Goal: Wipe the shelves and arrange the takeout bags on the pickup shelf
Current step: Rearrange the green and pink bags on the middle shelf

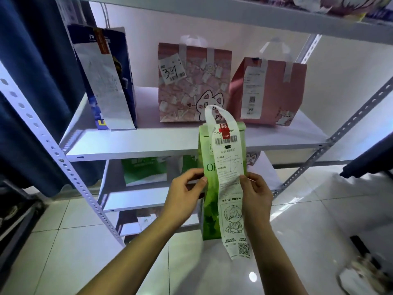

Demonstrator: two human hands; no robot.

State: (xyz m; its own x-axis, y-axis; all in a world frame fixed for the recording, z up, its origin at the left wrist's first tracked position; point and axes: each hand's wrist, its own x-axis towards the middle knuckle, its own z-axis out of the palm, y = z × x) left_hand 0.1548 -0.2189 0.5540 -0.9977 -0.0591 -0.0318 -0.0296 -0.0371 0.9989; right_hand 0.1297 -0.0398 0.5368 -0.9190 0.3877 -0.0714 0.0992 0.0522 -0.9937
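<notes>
We hold the green takeout bag [209, 188] in the air just in front of the pickup shelf [148, 143], its white loop handle [214, 116] rising above the shelf's front edge and its base hanging well below that edge. It is a tall, narrow paper bag, so we judge it light and fairly stiff in the walls, yet easy to crease if squeezed. A long receipt [230, 188] is fixed near its top and trails loose down its front past the base; that strip is flimsy and would tear or snag on the shelf edge. The safer places to take hold are the two side walls at mid height, or the loop handle, never the receipt alone.

Our left hand [182, 196] reaches up from below the shelf edge, forearm angled inward, its grip curled on the bag's left side wall, thumb in front. Our right hand [256, 198] mirrors it on the other side, its grip pinching the right wall together with the receipt's edge. Both wrists are bent slightly back, palms facing each other with the bag between.

On the shelf behind the bag stand a blue bag [106, 81] at the left end, a pink cat-print bag [193, 86] in the middle and a plain pink bag [270, 90] to the right.
</notes>
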